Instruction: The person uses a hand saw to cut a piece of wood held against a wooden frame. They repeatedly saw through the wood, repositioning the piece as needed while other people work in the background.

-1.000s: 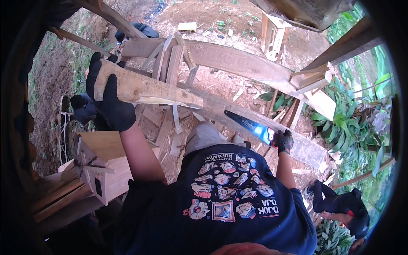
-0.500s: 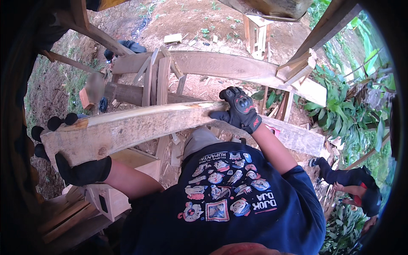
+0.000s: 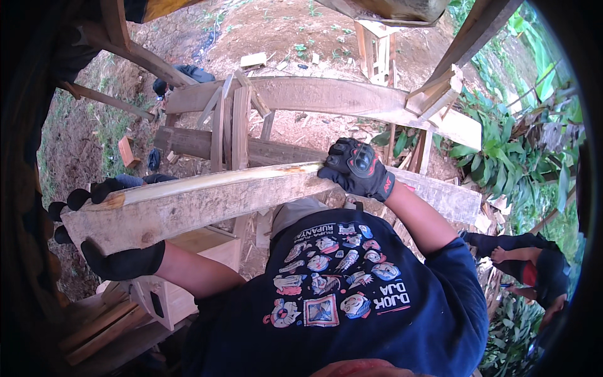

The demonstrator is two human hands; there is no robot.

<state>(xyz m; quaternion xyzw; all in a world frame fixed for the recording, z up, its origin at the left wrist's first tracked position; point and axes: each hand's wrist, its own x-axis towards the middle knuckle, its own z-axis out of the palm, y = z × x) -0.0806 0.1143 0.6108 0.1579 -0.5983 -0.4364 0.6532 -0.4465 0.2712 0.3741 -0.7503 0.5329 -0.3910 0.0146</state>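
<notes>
A thick wooden plank (image 3: 188,201) spans the space in front of my chest, its bark-toned face toward me and its pale upper edge showing. My left hand (image 3: 122,257), in a black glove, is closed around the plank's left end, with the thumb on the near face and the fingers over the far side. At the other end my right hand (image 3: 359,168), in a black glove with a hard knuckle guard, grips the top corner. Its fingers are curled over the edge.
Beyond the plank stands a wooden bench frame with a long beam (image 3: 326,95) and upright boards (image 3: 240,129). A wooden box (image 3: 188,279) and stacked boards (image 3: 103,327) sit low on the left. One person (image 3: 534,264) is at the right, another (image 3: 188,75) at the far left. Leafy plants border the right.
The plank's right end has dropped a little toward me, and my right hand moved down with it, its fingers curling tighter. The left end shifted slightly. The person at the right has moved an arm.
</notes>
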